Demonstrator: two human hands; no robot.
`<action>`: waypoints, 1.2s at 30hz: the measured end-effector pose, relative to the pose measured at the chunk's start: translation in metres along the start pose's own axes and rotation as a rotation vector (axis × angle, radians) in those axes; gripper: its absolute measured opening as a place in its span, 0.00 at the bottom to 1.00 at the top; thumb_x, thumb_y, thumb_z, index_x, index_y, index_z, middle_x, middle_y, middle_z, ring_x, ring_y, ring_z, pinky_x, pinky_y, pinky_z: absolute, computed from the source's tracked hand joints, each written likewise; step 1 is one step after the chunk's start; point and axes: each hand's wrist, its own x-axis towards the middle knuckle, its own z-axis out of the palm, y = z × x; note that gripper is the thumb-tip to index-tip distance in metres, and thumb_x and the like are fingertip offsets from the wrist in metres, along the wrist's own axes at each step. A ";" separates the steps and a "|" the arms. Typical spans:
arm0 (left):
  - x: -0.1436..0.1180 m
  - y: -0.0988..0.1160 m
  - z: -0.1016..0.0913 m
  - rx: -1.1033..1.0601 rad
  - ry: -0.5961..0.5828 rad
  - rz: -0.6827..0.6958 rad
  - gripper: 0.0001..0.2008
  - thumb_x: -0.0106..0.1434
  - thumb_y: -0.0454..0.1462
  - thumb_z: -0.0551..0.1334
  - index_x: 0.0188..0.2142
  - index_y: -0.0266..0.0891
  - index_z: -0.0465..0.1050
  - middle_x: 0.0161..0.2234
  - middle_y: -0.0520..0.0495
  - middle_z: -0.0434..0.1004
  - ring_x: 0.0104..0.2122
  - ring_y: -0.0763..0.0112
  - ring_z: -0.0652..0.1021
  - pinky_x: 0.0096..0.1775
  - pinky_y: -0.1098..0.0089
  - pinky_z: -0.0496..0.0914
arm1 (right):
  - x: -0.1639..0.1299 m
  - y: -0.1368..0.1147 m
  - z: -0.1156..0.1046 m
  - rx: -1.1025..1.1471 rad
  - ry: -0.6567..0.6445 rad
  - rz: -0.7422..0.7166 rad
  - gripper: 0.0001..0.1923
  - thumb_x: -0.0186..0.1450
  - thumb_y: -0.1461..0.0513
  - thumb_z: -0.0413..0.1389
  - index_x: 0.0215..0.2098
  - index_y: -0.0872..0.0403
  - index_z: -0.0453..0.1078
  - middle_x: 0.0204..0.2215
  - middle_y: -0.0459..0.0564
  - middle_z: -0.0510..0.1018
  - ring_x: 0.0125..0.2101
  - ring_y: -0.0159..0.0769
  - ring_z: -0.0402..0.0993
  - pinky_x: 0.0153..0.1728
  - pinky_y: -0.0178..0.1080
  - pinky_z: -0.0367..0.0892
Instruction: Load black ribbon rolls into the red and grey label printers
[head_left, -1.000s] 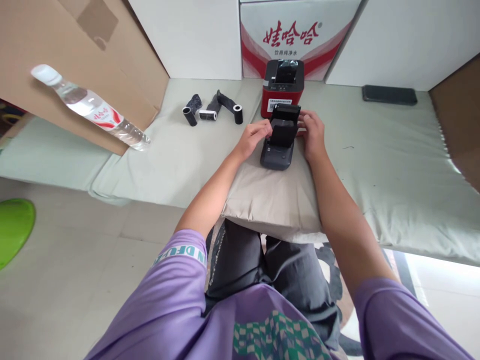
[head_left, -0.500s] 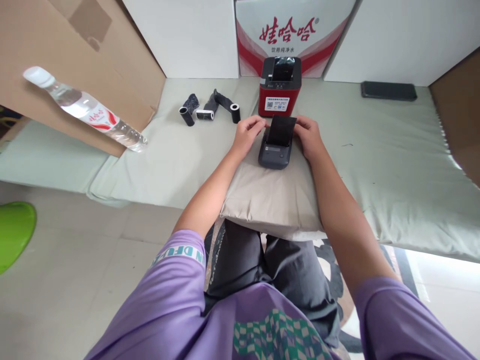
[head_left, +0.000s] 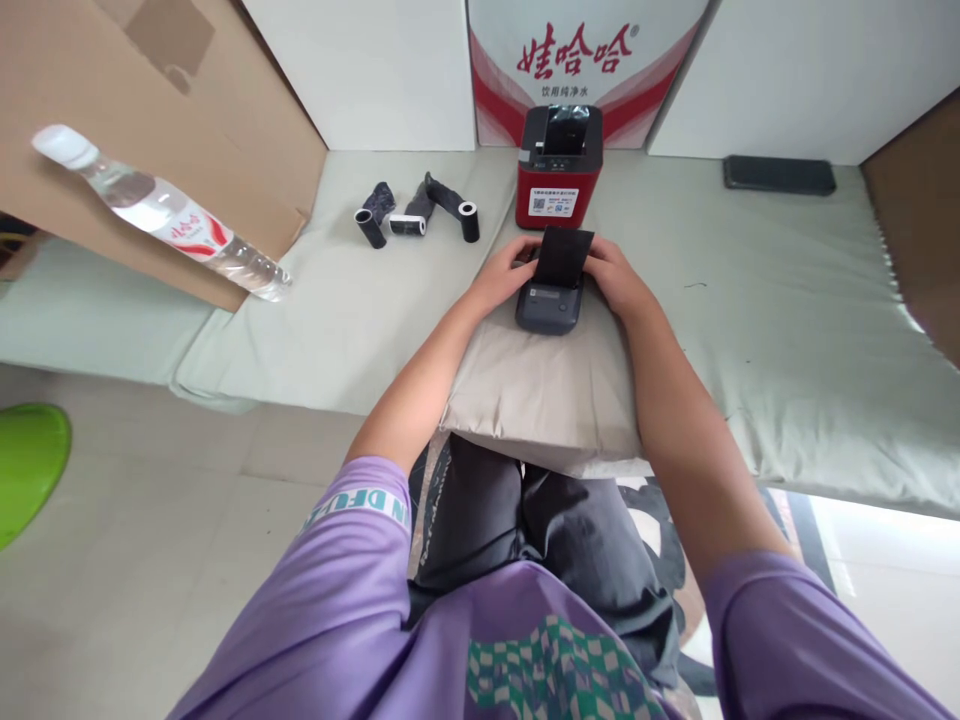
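Observation:
A small dark grey portable printer (head_left: 546, 313) sits on the cloth-covered cushion in front of me, a black flap or sheet (head_left: 564, 257) standing up from its far part. On its left side, my left hand (head_left: 504, 274) curls round the printer's edge near the base of the black piece. My right hand (head_left: 616, 274) is closed against the opposite side, its thumb at the black piece and the other fingers partly hidden behind. Just beyond stands a red and black printer (head_left: 556, 190) with a white label on its front.
Three black rolls (head_left: 409, 226) with loose ends lie to the left. A water bottle (head_left: 169, 220) leans by a cardboard box (head_left: 225, 130). At the far right rests a black phone-like slab (head_left: 778, 175). White panels and a printed carton (head_left: 506, 110) line the back.
Both hands have closed in on the portable printer. The left fingers moved from a pinch at its far left corner to wrap its side; the right thumb came nearer the black piece.

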 end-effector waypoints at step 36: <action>-0.007 0.033 0.004 -0.151 0.007 -0.096 0.13 0.74 0.51 0.71 0.47 0.46 0.79 0.43 0.48 0.88 0.59 0.52 0.79 0.63 0.49 0.68 | -0.004 -0.022 0.011 0.090 -0.003 0.107 0.21 0.57 0.52 0.80 0.45 0.47 0.83 0.47 0.49 0.91 0.63 0.55 0.82 0.73 0.61 0.71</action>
